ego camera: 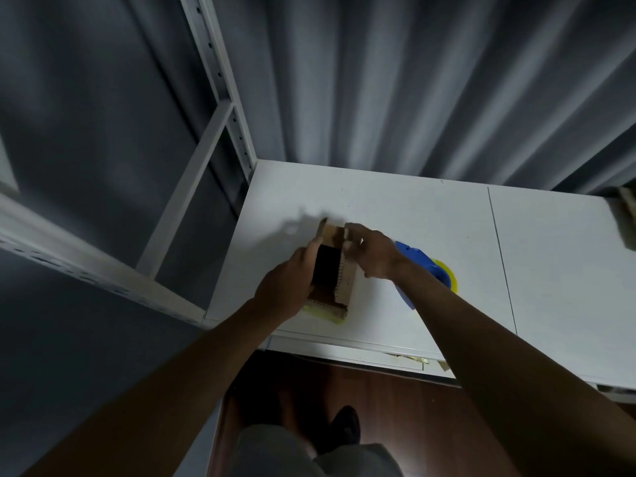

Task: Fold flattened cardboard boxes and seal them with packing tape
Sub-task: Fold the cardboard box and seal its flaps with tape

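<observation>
A small brown cardboard box point(346, 285) stands on the white table point(430, 215) near its front left corner, its top open and dark inside. My left hand point(285, 287) holds the box's left side, fingers along the wall. My right hand point(370, 253) pinches the far right flap at the box's top edge. A blue tape dispenser point(423, 266) with a yellow roll of tape point(449, 275) lies on the table just right of the box, partly hidden by my right forearm. Yellowish tape shows under the box's near bottom edge.
A white metal shelving frame point(220, 108) rises at the table's left edge. Grey curtains point(413, 80) hang behind. Cardboard point(628, 208) shows at the far right edge. Below the table are a brown floor and my shoe point(344, 428).
</observation>
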